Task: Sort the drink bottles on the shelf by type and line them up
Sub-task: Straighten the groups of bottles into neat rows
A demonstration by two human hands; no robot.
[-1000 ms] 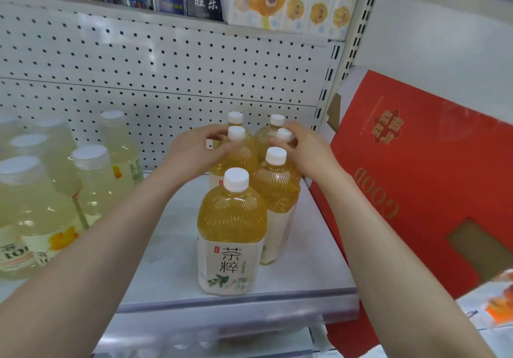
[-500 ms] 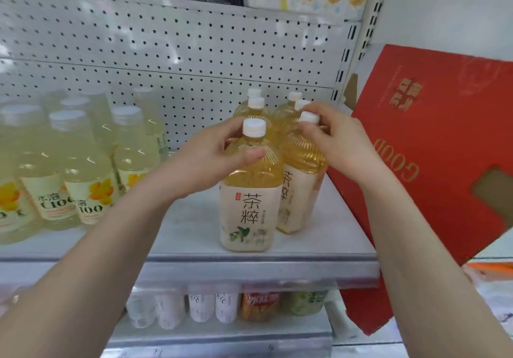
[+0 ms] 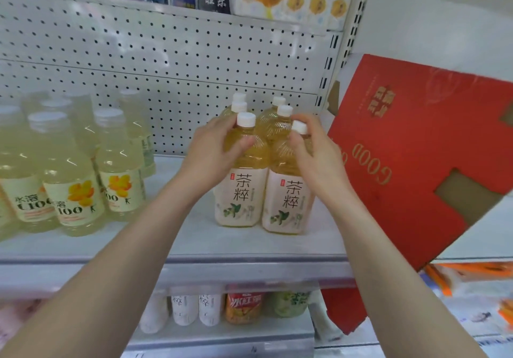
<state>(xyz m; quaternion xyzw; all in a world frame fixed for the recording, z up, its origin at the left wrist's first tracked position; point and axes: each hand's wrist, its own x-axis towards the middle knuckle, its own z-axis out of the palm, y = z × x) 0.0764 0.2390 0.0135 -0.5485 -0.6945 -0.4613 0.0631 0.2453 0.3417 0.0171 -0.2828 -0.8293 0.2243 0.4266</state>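
Left hand (image 3: 213, 157) grips the near left tea bottle (image 3: 241, 191); right hand (image 3: 313, 155) grips the near right tea bottle (image 3: 288, 199), both standing on the shelf (image 3: 194, 241).

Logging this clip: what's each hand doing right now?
Left hand: grips the front-left tea bottle.
Right hand: grips the front-right tea bottle.

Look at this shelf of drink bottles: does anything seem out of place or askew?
The red carton right of the tea bottles leans tilted beside the shelf, its GOOD lettering upside down and a cut-out showing brown card. The bottles look upright.
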